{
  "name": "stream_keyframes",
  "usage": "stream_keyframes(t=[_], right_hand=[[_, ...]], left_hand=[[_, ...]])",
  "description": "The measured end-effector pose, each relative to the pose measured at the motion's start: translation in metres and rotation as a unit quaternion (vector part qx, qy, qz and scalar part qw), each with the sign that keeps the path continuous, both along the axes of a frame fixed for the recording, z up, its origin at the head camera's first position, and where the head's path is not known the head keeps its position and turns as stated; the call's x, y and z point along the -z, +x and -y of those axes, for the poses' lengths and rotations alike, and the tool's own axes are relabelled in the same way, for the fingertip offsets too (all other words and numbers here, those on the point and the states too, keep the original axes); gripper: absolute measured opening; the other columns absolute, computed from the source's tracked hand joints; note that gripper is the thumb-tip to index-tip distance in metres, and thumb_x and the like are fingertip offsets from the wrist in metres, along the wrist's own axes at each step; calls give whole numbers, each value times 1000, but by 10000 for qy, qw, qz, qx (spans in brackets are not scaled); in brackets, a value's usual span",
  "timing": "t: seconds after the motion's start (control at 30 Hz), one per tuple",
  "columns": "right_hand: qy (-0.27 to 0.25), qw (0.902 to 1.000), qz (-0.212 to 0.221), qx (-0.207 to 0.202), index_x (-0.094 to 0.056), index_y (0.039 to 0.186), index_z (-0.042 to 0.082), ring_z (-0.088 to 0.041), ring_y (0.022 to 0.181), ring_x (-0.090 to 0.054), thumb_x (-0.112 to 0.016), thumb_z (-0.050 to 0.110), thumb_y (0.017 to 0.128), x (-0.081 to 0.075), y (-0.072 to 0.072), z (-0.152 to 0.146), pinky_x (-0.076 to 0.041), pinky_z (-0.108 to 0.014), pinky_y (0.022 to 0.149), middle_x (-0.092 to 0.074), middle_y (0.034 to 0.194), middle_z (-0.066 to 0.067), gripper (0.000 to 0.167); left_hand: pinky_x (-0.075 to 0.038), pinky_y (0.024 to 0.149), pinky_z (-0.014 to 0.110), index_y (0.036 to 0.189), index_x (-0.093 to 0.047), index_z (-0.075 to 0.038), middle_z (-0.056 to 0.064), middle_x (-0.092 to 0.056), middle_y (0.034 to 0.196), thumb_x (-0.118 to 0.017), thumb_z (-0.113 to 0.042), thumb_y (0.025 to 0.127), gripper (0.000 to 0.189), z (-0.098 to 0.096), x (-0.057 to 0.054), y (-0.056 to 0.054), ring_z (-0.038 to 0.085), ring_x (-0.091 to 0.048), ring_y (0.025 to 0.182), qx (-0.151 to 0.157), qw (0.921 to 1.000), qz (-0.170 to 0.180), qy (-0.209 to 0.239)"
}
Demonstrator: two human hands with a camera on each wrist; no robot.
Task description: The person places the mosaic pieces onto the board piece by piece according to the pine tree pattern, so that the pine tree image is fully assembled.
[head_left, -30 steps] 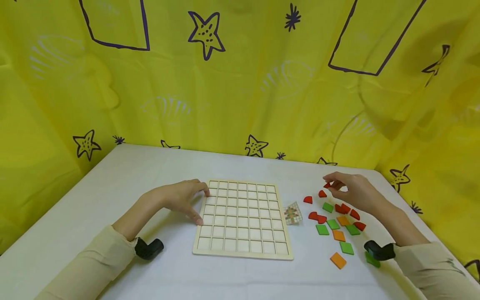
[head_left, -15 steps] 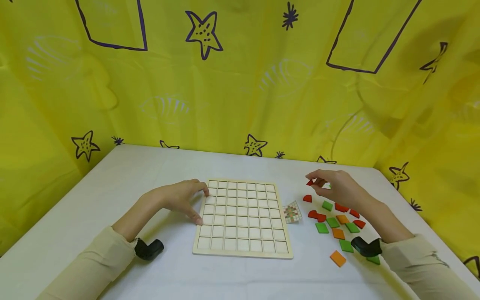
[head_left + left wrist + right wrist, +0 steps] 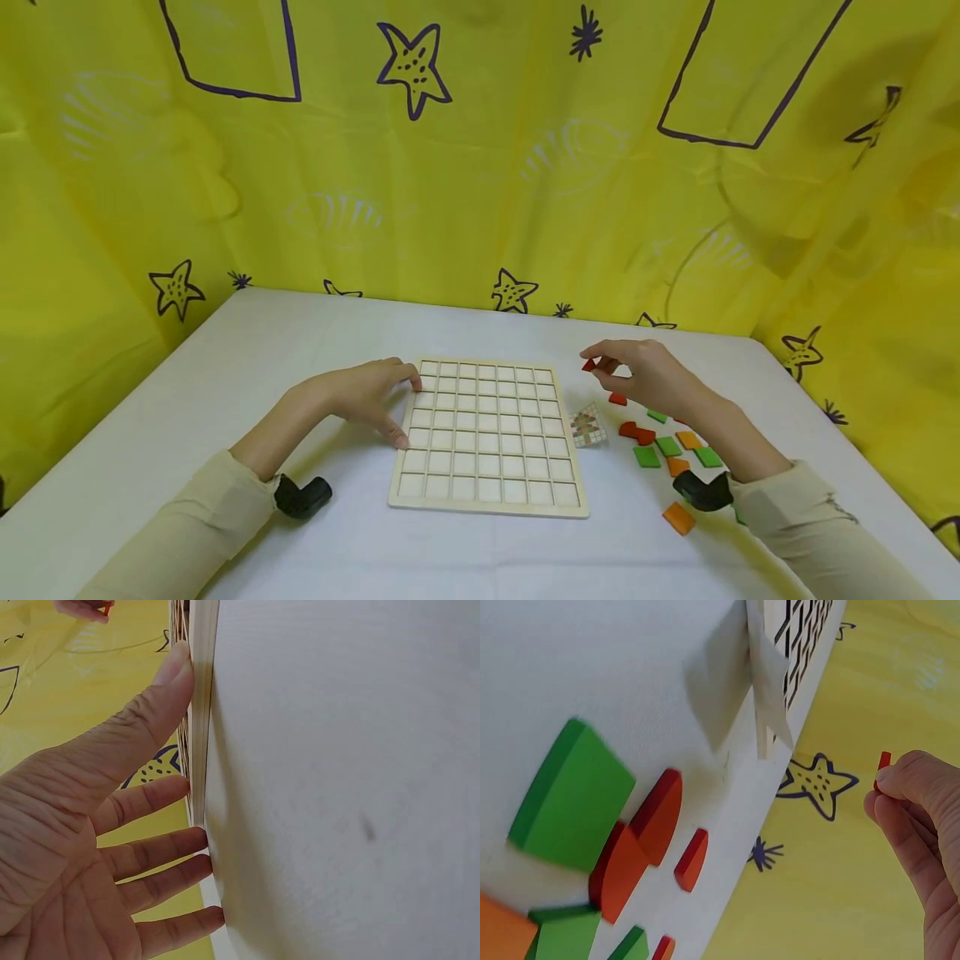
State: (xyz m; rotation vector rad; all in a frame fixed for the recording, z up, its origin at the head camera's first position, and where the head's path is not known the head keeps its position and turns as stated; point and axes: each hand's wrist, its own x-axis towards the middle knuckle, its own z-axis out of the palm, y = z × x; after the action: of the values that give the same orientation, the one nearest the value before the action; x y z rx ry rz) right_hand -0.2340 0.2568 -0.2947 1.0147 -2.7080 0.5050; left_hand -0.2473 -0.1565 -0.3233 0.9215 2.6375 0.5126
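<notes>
My right hand [image 3: 637, 367] pinches a small red tile [image 3: 588, 365] between thumb and fingertips, above the table to the right of the wooden grid board [image 3: 491, 510]. In the right wrist view the red tile [image 3: 883, 766] sticks up edge-on past the thumb. My left hand [image 3: 367, 398] rests at the board's left edge, its fingers spread. Seen from the left wrist, the thumb [image 3: 169, 679] of that hand lies on the board's rim [image 3: 201, 712], and its other fingertips touch down along the edge. All the visible squares of the grid hold no tiles.
A small card with a coloured pattern [image 3: 587, 425] leans at the board's right edge. Right of it lie several loose tiles: red rounded ones [image 3: 636, 432], green squares [image 3: 647, 457] and orange squares [image 3: 678, 518]. A yellow curtain [image 3: 480, 167] hangs behind the white table [image 3: 337, 550].
My right hand has moved left with the red tile, from over the loose tiles toward the board's upper right corner. My left hand has stayed at the board's left edge.
</notes>
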Motion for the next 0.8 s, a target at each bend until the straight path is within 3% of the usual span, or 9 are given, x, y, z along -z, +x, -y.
stream_keyframes(t=[0.2, 0.43, 0.8], right_hand=[[-159, 9996, 10, -232, -71, 116, 1, -16, 84, -70, -75, -8, 86, 3, -3, 13, -57, -24, 65, -76, 98, -8, 32], [-196, 9986, -24, -488, -73, 114, 1, -16, 86, -70, -74, -5, 88, 6, -9, 33, -60, -41, 76, -76, 99, -7, 27], [-299, 9960, 35, -845, -73, 113, -1, -16, 87, -71, -72, -7, 89, 13, -18, 63, -60, -39, 79, -77, 101, -10, 25]], left_hand=[[-43, 109, 51, 127, -56, -10, 13, -56, 132, -92, -42, 73, 72, -1, -1, 0, 30, -54, 123, -28, 10000, 6, -51], [-41, 111, 51, 126, -56, -11, 15, -55, 135, -93, -40, 73, 71, -1, -3, 1, 31, -53, 127, -62, 10000, 62, -15], [-42, 110, 52, 126, -57, -11, 15, -55, 134, -93, -39, 73, 71, -2, -2, 1, 31, -53, 125, -111, 9999, 96, -19]])
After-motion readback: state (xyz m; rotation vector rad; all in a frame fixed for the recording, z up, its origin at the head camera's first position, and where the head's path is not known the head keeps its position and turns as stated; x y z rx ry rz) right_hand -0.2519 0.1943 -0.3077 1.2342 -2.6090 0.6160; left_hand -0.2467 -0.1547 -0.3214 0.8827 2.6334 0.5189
